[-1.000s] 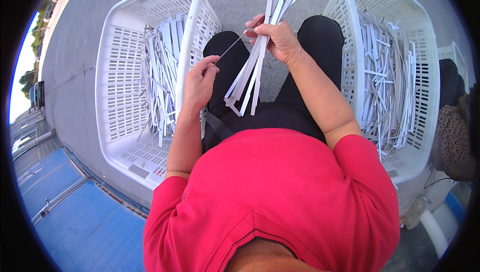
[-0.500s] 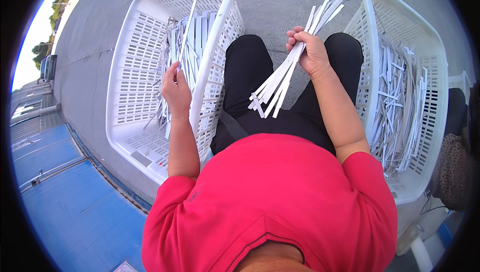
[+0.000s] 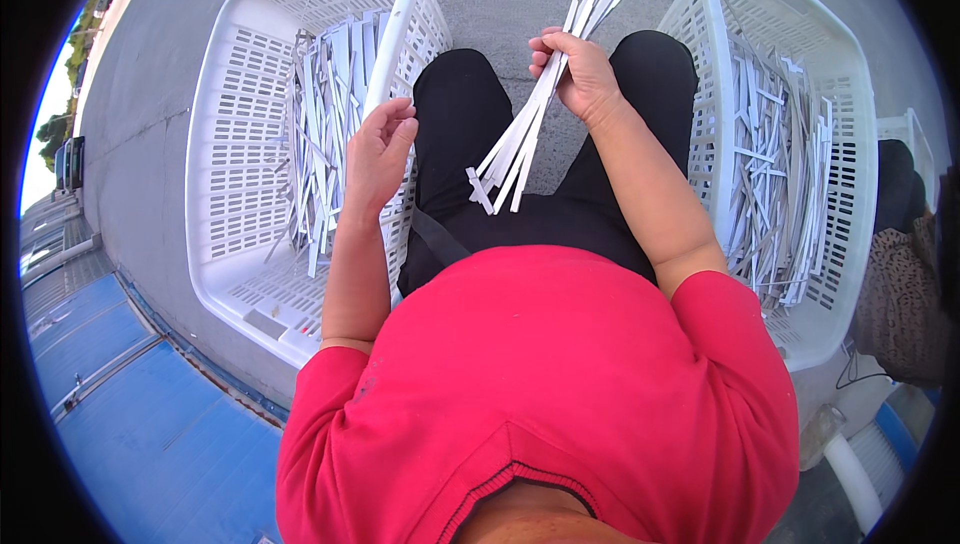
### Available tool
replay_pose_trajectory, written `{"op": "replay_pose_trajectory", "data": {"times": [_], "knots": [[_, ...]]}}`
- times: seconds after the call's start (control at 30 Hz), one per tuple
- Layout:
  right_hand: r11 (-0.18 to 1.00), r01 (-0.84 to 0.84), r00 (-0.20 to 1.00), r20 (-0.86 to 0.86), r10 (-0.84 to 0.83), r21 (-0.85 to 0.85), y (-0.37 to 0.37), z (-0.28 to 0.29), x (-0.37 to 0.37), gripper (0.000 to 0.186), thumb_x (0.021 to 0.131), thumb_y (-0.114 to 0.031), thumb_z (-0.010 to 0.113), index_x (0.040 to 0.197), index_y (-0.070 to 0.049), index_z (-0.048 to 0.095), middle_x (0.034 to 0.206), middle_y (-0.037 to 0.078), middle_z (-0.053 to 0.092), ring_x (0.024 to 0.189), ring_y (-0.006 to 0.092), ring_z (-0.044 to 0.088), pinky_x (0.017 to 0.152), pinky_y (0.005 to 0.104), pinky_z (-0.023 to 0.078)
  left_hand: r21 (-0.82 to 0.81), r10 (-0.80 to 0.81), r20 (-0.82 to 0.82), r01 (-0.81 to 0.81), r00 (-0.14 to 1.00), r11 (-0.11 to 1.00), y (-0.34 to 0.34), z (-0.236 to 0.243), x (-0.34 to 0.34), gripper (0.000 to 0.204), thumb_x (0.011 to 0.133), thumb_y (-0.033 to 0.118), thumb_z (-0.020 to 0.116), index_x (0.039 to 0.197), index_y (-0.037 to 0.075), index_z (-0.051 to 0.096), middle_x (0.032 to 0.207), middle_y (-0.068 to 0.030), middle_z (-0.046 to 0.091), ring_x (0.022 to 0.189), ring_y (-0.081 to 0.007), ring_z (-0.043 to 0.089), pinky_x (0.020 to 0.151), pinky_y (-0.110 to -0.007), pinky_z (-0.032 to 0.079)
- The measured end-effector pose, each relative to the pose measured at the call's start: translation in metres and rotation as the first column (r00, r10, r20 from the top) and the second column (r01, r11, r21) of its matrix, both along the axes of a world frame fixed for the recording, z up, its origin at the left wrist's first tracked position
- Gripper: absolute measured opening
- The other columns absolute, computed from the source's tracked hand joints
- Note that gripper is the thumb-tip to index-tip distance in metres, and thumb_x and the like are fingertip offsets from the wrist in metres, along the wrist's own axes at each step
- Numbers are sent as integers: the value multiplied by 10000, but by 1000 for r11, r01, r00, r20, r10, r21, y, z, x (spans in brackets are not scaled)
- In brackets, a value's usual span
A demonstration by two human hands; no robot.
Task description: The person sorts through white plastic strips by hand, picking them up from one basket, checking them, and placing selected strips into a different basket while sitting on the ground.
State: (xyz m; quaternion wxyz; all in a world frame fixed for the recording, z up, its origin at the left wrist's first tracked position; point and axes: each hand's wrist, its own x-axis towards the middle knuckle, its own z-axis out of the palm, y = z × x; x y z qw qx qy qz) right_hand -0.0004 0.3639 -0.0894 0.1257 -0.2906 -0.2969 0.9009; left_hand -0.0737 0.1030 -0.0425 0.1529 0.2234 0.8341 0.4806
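- While our right hand (image 3: 580, 69) closes firmly around a bundle of thin white strips (image 3: 538, 107), we hold it above our lap, between our knees.
- The bundle slants from far right to near left, its near ends fanned out.
- Our left hand (image 3: 380, 154) is half open, fingers loosely bent and thumb a little apart, at the right rim of the left basket (image 3: 260, 134); whether it touches that rim, we cannot tell.
- Inside this white slotted basket we see a heap of pale strips (image 3: 325, 134), lying mostly lengthwise.
- To our right stands the right basket (image 3: 845, 144), also white and slotted, with tangled strips (image 3: 770, 174) along its left part.
- We wear black trousers (image 3: 465, 104) and a red top (image 3: 560, 364).
- Grey ground (image 3: 150, 194) surrounds us, with blue panels (image 3: 170, 444) near left.
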Motion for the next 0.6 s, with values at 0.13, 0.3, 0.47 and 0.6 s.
{"op": "replay_pose_trajectory", "data": {"times": [0.13,0.3,0.47,0.6], "knots": [[998,11,999,36,-13,56,-4,1,-1,181,813,-133,585,925,1,541,790,120,591,625,166,572,544,311,510,-77,-310,127,321,942,944,48,23,31,324,857,147,588,1135,-15,543,982,-105,626,899,-147,591,797,-273,461],[978,36,995,86,-55,205,-8,-1,-1,236,836,-207,598,930,2,543,768,100,592,621,145,568,528,292,496,-227,-447,43,445,893,866,80,26,48,394,795,185,670,1108,-17,540,847,-87,612,711,-153,583,666,-295,477],[966,33,991,116,-65,257,-11,2,-2,288,842,-250,599,930,17,535,779,111,604,627,164,566,540,302,487,-213,-404,77,411,911,886,81,13,47,356,806,135,637,1107,-23,533,844,-91,613,705,-151,584,667,-278,473],[971,15,996,80,-35,237,-14,2,-5,290,848,-250,589,917,26,537,776,125,612,645,178,580,545,318,489,-70,-343,299,379,891,923,68,-6,36,285,846,103,568,1091,-39,535,872,-81,613,748,-117,573,671,-259,470]]}}
